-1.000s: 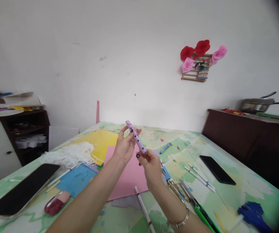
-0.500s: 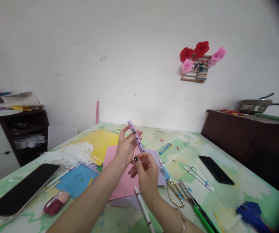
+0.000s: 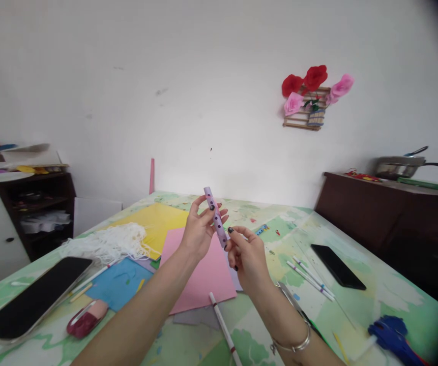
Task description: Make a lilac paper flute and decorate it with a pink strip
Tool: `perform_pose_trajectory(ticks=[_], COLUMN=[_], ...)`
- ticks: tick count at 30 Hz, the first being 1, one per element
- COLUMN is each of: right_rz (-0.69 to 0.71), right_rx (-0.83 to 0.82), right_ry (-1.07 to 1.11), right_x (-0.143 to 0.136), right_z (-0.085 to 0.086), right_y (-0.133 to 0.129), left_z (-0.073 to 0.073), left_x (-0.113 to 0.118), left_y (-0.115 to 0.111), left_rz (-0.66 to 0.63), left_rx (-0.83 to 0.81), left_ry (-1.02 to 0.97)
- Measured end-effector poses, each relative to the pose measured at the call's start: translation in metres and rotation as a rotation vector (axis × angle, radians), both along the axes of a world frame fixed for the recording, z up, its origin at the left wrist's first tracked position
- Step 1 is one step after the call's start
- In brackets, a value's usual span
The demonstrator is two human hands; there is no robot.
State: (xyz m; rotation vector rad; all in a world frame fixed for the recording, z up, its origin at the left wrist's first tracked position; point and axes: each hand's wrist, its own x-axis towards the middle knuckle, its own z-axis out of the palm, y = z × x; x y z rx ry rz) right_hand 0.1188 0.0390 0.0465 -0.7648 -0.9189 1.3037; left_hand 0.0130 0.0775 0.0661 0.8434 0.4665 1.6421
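A lilac paper tube [image 3: 219, 223] with dark dots and a pinkish patch is held up at a slant above the table. My left hand [image 3: 199, 231] is closed around its upper half, thumb in front and fingers behind. Beside the tube's lower end is my right hand [image 3: 250, 254], its fingers curled and the thumb bent in against them. Whether it pinches something small there, or touches the tube, is too fine to make out. Under both hands lie a pink sheet [image 3: 199, 284] and part of a lilac sheet. A white marker-like stick [image 3: 222, 325] lies in front.
White yarn [image 3: 108, 241], a yellow sheet [image 3: 161, 218], a blue sheet [image 3: 117, 282] and a large phone [image 3: 31, 297] are on the left. To the right are a utility knife [image 3: 293, 300], partly hidden, white sticks [image 3: 310, 279], a black phone [image 3: 337, 267] and a blue glue gun [image 3: 390, 335].
My right hand has moved right and slightly up along the tube's lower end, now covering the scissors. The tube stands a little more upright in my left hand.
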Motion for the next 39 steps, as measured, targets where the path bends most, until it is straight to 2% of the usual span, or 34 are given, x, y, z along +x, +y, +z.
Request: perform_pose_trajectory(ticks=[7,15,20,33,37,39], right_rz=[0.033,-0.001,-0.046,-0.005,-0.022,0.018], right_rx=[-0.034,0.078,0.045,0.048,0.110,0.185], right_ry=[0.019,-0.082,-0.050,-0.039,-0.107,-0.178], right_x=[0.002,0.003,0.004,0.006,0.004,-0.001], right_z=[-0.003,0.001,-0.002,-0.002,0.000,-0.002], right_y=[0.004,0.003,0.009,0.011,0.004,-0.002], left_z=[-0.001,0.001,0.001,-0.001,-0.001,-0.001], left_x=[0.000,0.002,0.002,0.000,-0.002,-0.002], left_y=[0.001,-0.002,-0.002,0.001,0.002,0.004], left_rz=[0.002,-0.006,-0.035,-0.035,-0.006,0.023], left_rx=[0.014,0.009,-0.011,0.016,0.014,0.017], left_ry=[0.019,0.026,-0.007,0.019,0.020,0.015])
